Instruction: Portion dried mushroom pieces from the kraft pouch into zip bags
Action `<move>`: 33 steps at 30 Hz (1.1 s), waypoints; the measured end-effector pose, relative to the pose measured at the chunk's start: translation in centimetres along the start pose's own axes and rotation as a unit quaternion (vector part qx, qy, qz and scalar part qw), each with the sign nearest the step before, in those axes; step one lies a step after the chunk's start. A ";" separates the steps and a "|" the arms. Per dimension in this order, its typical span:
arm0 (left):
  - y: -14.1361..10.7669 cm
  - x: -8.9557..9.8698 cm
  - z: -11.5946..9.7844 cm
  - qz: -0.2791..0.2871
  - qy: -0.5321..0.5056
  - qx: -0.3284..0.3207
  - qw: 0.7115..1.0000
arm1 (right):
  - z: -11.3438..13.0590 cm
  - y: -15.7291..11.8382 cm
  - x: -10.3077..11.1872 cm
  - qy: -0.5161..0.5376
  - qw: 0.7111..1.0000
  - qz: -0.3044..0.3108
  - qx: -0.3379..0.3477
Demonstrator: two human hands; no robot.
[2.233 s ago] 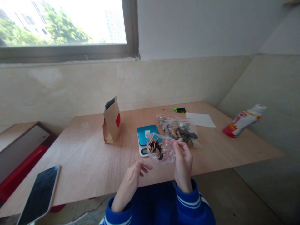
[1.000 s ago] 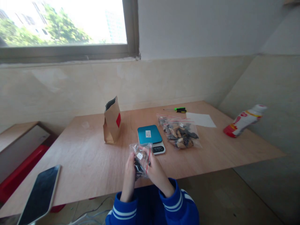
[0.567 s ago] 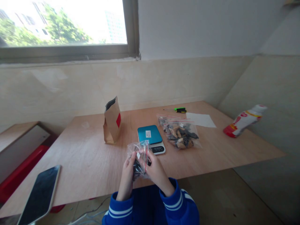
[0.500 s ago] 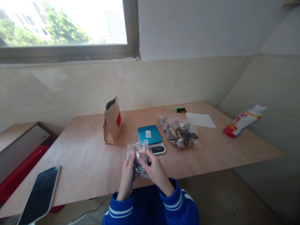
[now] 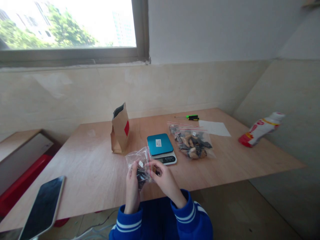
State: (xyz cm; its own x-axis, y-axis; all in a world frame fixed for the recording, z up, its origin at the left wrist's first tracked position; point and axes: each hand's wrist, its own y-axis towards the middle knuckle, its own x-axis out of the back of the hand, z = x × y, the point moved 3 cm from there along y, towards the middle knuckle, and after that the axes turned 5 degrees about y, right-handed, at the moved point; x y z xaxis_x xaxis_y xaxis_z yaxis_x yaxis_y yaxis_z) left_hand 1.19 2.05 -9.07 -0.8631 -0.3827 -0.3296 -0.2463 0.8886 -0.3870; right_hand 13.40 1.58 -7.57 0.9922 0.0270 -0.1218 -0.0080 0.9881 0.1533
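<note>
My left hand grips a clear plastic bag with dark pieces inside and a small white label. At the bag's red-lined edge, my right hand is closed with bent fingers, and a brownish piece shows beside them. Just beyond the hands lies a kitchen scale with a blue top and a dark display. Right of the scale, filled clear bags with brown and dark dried pieces lie overlapping.
A brown paper bag stands upright left of the scale. Behind the filled bags lie screwdrivers and white paper. A red-and-white bottle is at the right; a tablet lies at the table's left edge.
Both hands and the held bag have shifted slightly left. The bag's red-lined edge has moved left too, and a brownish piece now shows by my right fingers.
</note>
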 end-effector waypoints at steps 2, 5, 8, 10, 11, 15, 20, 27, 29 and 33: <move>-0.1 -0.2 -0.1 0.002 -0.005 0.005 1.000 | 0.0 0.1 0.0 0.053 0.998 -0.023 -0.015; -0.3 -0.3 -0.1 0.008 -0.022 0.010 1.000 | 0.0 0.2 0.1 0.120 0.989 -0.077 -0.033; -0.3 -0.3 0.0 0.020 -0.040 0.019 0.999 | -0.2 0.3 0.2 0.169 0.974 -0.140 -0.052; -0.3 -0.2 0.1 0.019 -0.041 0.031 0.998 | -0.4 0.4 0.3 0.209 0.960 -0.179 -0.060; -0.3 -0.1 0.2 0.016 -0.041 0.038 0.998 | -0.6 0.5 0.4 0.234 0.950 -0.193 -0.066; -0.4 -0.2 -0.1 0.015 -0.061 0.059 0.996 | -1.5 0.9 1.2 0.348 0.909 -0.204 -0.102; -0.4 0.3 -0.8 0.000 -0.077 0.067 0.995 | -2.3 3.8 3.6 0.364 0.907 -0.187 -0.098; -0.2 1.4 -1.5 -0.046 -0.098 0.058 0.992 | -1.3 10.3 6.6 -0.080 0.967 -0.218 0.108; -0.2 1.4 -1.5 -0.045 -0.097 0.060 0.992 | -1.0 10.9 6.4 -0.148 0.961 -0.192 0.130; -0.2 1.6 -1.6 -0.056 -0.088 0.056 0.993 | -1.4 10.6 5.3 -0.208 0.961 -0.114 0.143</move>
State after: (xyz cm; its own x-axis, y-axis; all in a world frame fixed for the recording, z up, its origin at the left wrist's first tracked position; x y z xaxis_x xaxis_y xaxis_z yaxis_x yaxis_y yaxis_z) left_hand -0.86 1.70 -8.11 -0.7405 -0.5238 -0.4210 -0.2769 0.8086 -0.5191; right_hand 18.44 12.42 -7.96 0.9284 -0.3072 0.2091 0.1912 0.8774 0.4399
